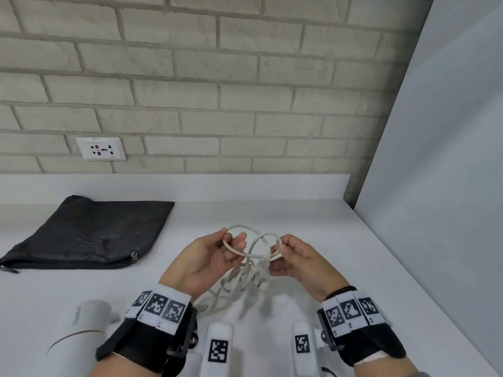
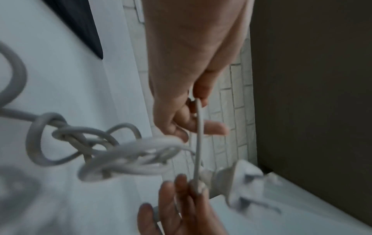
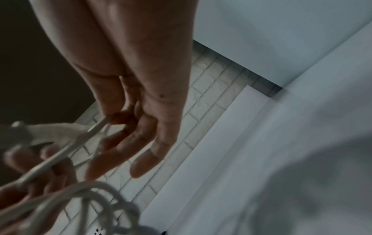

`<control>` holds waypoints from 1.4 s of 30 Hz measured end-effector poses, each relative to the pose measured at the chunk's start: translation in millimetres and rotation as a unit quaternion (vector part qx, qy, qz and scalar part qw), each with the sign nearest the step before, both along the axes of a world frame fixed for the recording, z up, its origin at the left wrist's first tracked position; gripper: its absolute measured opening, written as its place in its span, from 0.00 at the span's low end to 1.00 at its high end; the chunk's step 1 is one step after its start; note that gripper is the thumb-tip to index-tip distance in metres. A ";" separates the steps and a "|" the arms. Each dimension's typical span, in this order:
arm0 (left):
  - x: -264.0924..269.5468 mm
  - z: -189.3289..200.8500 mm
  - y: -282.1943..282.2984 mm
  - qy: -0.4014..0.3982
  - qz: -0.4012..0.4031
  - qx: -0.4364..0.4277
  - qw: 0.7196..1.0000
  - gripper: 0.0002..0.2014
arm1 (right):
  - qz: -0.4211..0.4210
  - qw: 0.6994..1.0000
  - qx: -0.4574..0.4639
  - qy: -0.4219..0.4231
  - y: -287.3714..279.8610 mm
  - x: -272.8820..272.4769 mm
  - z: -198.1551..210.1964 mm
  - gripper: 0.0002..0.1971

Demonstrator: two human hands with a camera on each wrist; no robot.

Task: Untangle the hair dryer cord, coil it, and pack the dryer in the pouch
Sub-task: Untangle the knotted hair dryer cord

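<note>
1. Centrally, my left hand (image 1: 215, 257) and my right hand (image 1: 296, 261) are raised above the white tabletop (image 1: 313, 213), facing each other with the white cord (image 1: 251, 263) between them.
2. My left hand pinches one loop of the cord between thumb and fingertips; the remaining fingers are loosely curled. The left wrist view shows a taut strand running from this pinch to my right hand's fingers.
3. My right hand pinches a second loop of the cord between thumb and forefinger; in the right wrist view the other fingers (image 3: 145, 160) are extended and relaxed, holding nothing.
4. Below the two pinched loops, the cord hangs in a knotted tangle (image 2: 84, 143) whose lower turns reach the tabletop just behind my wrists.
5. A white plug (image 2: 231, 178), blurred, shows in the left wrist view beside my right hand's fingertips; whether my right hand grips it I cannot tell.
6. The white hair dryer (image 1: 79, 333) lies on the tabletop to the left of the cord, near my left wrist, its barrel partly cut off by the frame edge.
7. The black pouch (image 1: 89, 232) lies flat on the tabletop, well to the left of the cord and farther back, its zipper pull (image 1: 134, 257) at the corner nearest the cord.
8. A wall socket (image 1: 101, 149) is set in the pale brick wall (image 1: 245, 77), above the pouch and behind the cord.
</note>
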State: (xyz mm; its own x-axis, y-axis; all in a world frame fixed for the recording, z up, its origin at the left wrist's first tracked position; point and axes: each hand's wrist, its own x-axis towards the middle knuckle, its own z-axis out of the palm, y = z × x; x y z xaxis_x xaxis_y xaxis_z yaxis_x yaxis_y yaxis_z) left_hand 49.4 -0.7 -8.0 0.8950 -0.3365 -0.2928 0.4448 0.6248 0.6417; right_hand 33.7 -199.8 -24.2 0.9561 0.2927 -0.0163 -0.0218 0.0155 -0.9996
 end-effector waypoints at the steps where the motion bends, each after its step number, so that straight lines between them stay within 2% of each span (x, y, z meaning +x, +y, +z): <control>1: -0.8 0.6 -2.1 0.000 -0.006 -0.013 1.000 0.18 | -0.006 1.000 0.018 0.019 4.2 -1.2 -0.7 0.09; 3: -2.9 3.0 -4.9 -0.001 -0.019 -0.039 0.999 0.19 | -0.021 0.999 0.037 0.034 10.9 -3.2 -0.8 0.10; 5: -3.7 4.6 -3.6 -0.039 -0.041 -0.078 0.995 0.11 | -0.041 0.998 0.041 0.026 13.6 -4.9 0.4 0.11; 7: -2.6 0.4 -1.9 -0.082 -0.046 -0.125 0.988 0.15 | -0.048 0.996 0.070 0.021 13.2 -6.0 0.5 0.12; 9: -5.4 -2.4 -3.9 -0.100 -0.022 -0.143 0.984 0.19 | -0.051 0.991 0.119 0.024 11.6 -6.5 2.0 0.13; 14: -8.9 -2.5 -9.1 -0.098 0.075 -0.137 0.983 0.17 | -0.056 0.975 0.217 0.000 5.6 -7.6 4.4 0.09; 15: -8.8 -1.2 -8.7 -0.091 0.104 -0.124 0.983 0.16 | -0.054 0.973 0.226 -0.006 4.8 -8.7 4.7 0.08; 17: -9.3 -0.8 -7.0 -0.100 0.135 -0.033 0.985 0.17 | -0.056 0.971 0.233 -0.009 4.4 -11.1 6.9 0.08; 20: -14.1 0.2 -5.1 -0.157 0.106 0.128 0.973 0.16 | -0.100 0.970 0.223 -0.012 3.5 -9.6 11.7 0.10; 23: -23.7 4.8 0.8 -0.192 0.053 0.204 0.958 0.12 | -0.132 0.977 0.166 -0.023 1.6 -5.7 16.9 0.10; 26: -36.1 5.8 4.4 -0.207 -0.073 0.313 0.924 0.19 | -0.131 0.982 0.115 -0.072 2.2 -3.7 28.5 0.11; 29: -48.3 5.4 2.3 -0.198 -0.174 0.405 0.875 0.17 | -0.137 0.981 0.068 -0.123 0.4 -3.3 46.1 0.15; 30: -49.4 6.8 0.9 -0.207 -0.167 0.422 0.866 0.15 | -0.132 0.981 0.043 -0.135 -0.5 -4.1 51.7 0.15; 32: -44.9 8.2 -1.6 -0.237 -0.075 0.451 0.857 0.13 | -0.116 0.980 -0.019 -0.163 -2.1 -7.0 61.2 0.16; 34: -34.2 10.3 -5.7 -0.281 0.045 0.501 0.818 0.10 | -0.106 0.972 -0.074 -0.194 -1.2 -11.6 70.4 0.15; 35: -29.1 11.0 -9.5 -0.302 0.063 0.529 0.790 0.07 | -0.104 0.968 -0.087 -0.209 -0.2 -13.4 73.6 0.14; 36: -25.4 10.7 -14.7 -0.311 0.049 0.566 0.762 0.06 | -0.102 0.965 -0.092 -0.223 1.3 -15.6 77.1 0.12; 38: -18.0 2.1 -26.6 -0.305 -0.038 0.635 0.709 0.14 | -0.099 0.960 -0.093 -0.246 2.7 -19.3 81.3 0.10; 39: -15.1 -1.2 -31.7 -0.293 -0.072 0.643 0.704 0.15 | -0.095 0.959 -0.096 -0.249 1.4 -20.8 81.9 0.09; 40: -12.4 -4.6 -35.0 -0.287 -0.089 0.626 0.719 0.13 | -0.088 0.959 -0.104 -0.247 -1.3 -22.6 81.9 0.08; 42: -9.6 -6.0 -36.3 -0.259 -0.100 0.545 0.791 0.12 | -0.061 0.962 -0.126 -0.233 -8.2 -25.6 79.6 0.05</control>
